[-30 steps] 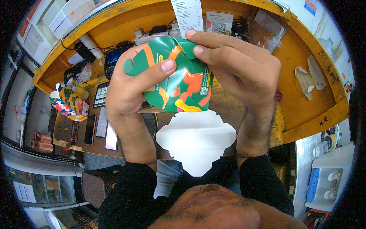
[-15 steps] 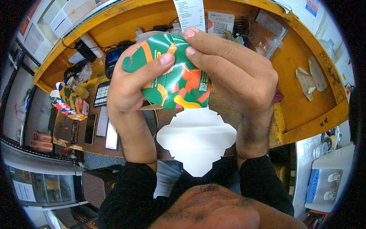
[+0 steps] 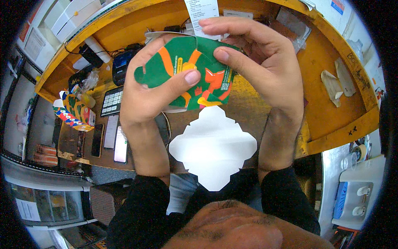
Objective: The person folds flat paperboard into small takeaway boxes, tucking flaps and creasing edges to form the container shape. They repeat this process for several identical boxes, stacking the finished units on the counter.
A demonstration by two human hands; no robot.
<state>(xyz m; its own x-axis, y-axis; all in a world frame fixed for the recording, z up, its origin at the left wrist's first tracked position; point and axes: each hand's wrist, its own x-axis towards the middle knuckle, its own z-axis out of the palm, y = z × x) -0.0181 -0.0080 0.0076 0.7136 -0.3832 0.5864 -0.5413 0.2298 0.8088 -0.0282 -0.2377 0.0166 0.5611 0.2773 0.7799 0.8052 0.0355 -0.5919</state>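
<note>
A part-folded green paper food box (image 3: 172, 62) with orange and yellow print is held up above the table. My left hand (image 3: 143, 95) grips its left side, thumb across the printed face and fingers hidden behind. At the upper right corner, my right hand (image 3: 269, 72) presses its thumb on a panel. Its forefinger reaches out above the top edge, and the other fingers curl behind, partly hidden. Below the box lies a flat white box blank (image 3: 213, 145), plain side up, overhanging the table's near edge.
Folded colourful boxes (image 3: 74, 112) stand at the left. Phones (image 3: 121, 145) and a tablet (image 3: 112, 101) lie beside them. A printed receipt (image 3: 203, 16) hangs at the back. Yellow wooden walls (image 3: 331, 120) edge the table (image 3: 70, 143). Torn brown paper (image 3: 331, 85) is at the right.
My right forefinger has lifted off the box's top edge and the fingers have spread, with the thumb now on the panel. The box has shifted slightly up and right.
</note>
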